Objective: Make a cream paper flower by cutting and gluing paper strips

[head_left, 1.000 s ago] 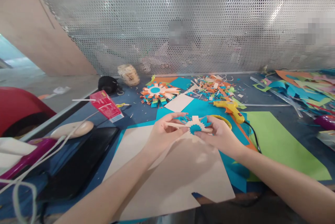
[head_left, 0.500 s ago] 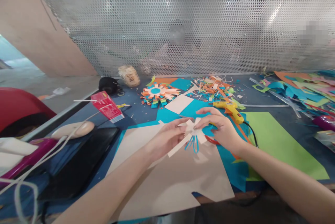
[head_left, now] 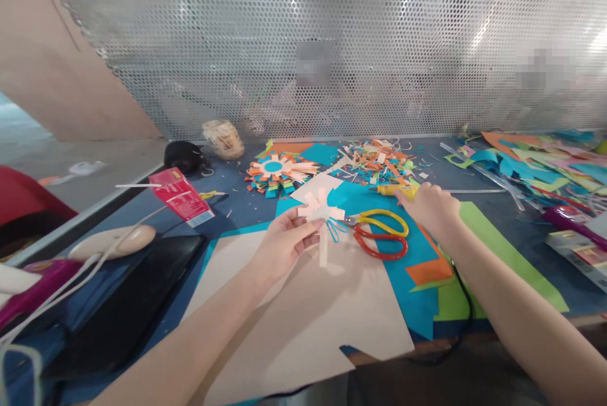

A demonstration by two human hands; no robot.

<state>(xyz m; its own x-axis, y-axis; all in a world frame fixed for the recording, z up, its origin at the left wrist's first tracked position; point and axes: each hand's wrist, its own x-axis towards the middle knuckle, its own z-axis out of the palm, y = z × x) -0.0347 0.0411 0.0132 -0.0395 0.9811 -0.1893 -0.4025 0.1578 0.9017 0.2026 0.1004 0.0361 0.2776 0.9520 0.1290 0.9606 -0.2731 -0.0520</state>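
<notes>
My left hand [head_left: 283, 243] pinches a small paper flower [head_left: 324, 215] of cream strips with thin blue strips hanging under it, held above a large cream sheet [head_left: 303, 311]. My right hand [head_left: 428, 205] has reached back and closes over the yellow glue gun [head_left: 396, 190], whose black cord [head_left: 462, 305] runs under my forearm. Scissors with yellow and red handles [head_left: 379, 233] lie on blue paper between the two hands.
A finished multicoloured paper flower [head_left: 277, 172] and a heap of paper scraps [head_left: 379, 159] lie near the perforated metal screen [head_left: 303, 39]. Green sheet [head_left: 502, 248] at right, more cut paper [head_left: 531, 162] far right. Red carton [head_left: 180, 194], black tablet [head_left: 128, 305] and cables at left.
My right hand let go of the small paper flower and moved back and right onto the glue gun. The scissors are now uncovered. My left hand keeps the flower alone.
</notes>
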